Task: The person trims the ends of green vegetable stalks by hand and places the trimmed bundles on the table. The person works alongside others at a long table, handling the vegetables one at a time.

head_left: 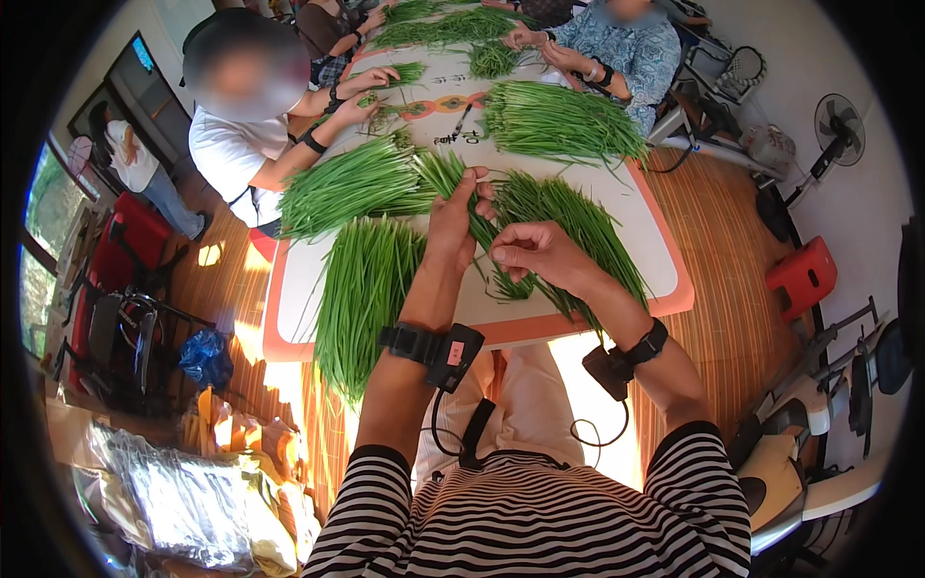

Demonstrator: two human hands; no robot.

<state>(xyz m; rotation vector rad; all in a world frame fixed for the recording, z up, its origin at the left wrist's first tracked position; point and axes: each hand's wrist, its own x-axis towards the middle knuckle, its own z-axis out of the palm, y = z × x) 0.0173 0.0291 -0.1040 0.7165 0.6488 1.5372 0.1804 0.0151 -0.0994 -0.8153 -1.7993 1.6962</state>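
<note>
My left hand (455, 217) is closed around a bunch of long green chives (438, 172), pale cut ends towards the far side of the table. Just right of it my right hand (542, 253) has its fingers curled and its thumb near the index finger; whether a thin stalk is pinched there cannot be made out. Beneath that hand lies a loose heap of chives (582, 235), reaching the table's near edge. Left of my left forearm, another pile of chives (368, 289) hangs over the edge. Farther off lie two more piles, one left (347, 180) and one right (560, 119).
The white table (303, 303) has an orange border. A pen (462, 119) lies mid-table. People sit along both sides, a white-shirted person (235, 159) nearest on the left. A red stool (802, 278) and standing fan (838, 134) are right; plastic-wrapped goods (181, 498) lie lower left.
</note>
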